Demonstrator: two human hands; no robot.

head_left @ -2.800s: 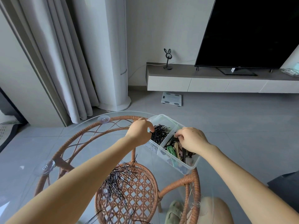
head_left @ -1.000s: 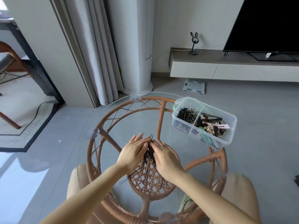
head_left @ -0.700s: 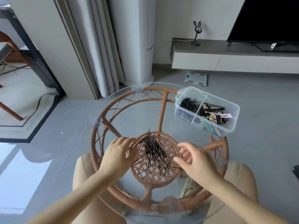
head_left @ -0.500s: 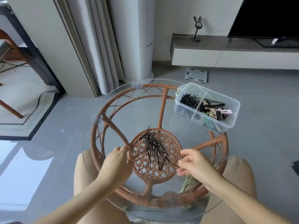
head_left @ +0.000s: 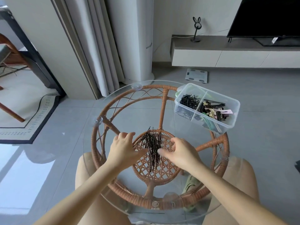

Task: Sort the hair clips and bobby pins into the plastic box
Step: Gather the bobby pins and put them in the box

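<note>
one clear plastic box [head_left: 233, 111] at the far right edge of the round glass table [head_left: 113, 197], split by a thin wall into two parts. in the left part, a black heap of bobby pins, too many and too tangled to count. in the right part, hair clips [head_left: 215, 111] piled up: black, brown, cream, pink, with some green ones low down by the near wall. too mixed up for a sure count.

one more bunch of loose bobby pins [head_left: 152, 146] lying on the glass in the middle of the table, well apart from the box. thin, black, mostly pointing the same way, a few sticking out at the top left. far too many to count.

two bare hands, one on each side of that bunch. left hand [head_left: 125, 150] flat and spread wide, palm down, thumb tip right at the left edge of the pins. right hand [head_left: 180, 151] loosely open too, fingers a little curled, fingertips touching the right edge of the pins. nothing gripped in either hand.

under the glass, one brown woven frame [head_left: 211, 143] with a small round woven shelf in the middle. two little clear suction cups seen at the far left rim.
</note>
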